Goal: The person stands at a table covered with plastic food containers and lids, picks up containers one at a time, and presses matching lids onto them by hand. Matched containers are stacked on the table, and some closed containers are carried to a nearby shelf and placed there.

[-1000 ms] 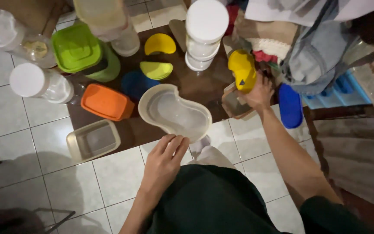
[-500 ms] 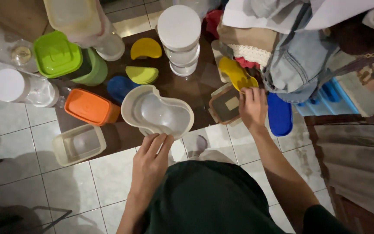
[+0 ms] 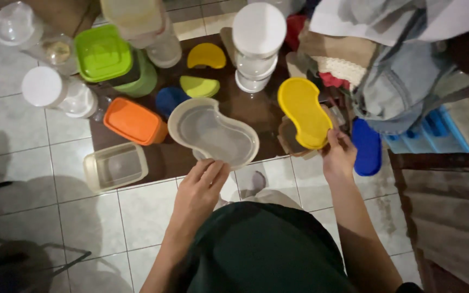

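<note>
Clearly we are dealing with light, stiff plastic: our left hand (image 3: 199,191) has its fingers closed on the near rim of the clear kidney-shaped container (image 3: 214,133), which sits on the dark mat (image 3: 256,111) just right of the orange box (image 3: 134,121). Our right hand (image 3: 338,153) pinches the lower edge of the yellow kidney-shaped lid (image 3: 304,112), raised above a brown-lidded tub. Both look smooth and probably a bit slippery, so we judge the rims the surest places to grip.

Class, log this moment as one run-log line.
left hand: holds clear bean-shaped tub | right hand: holds yellow lid | nearby: orange box
</note>
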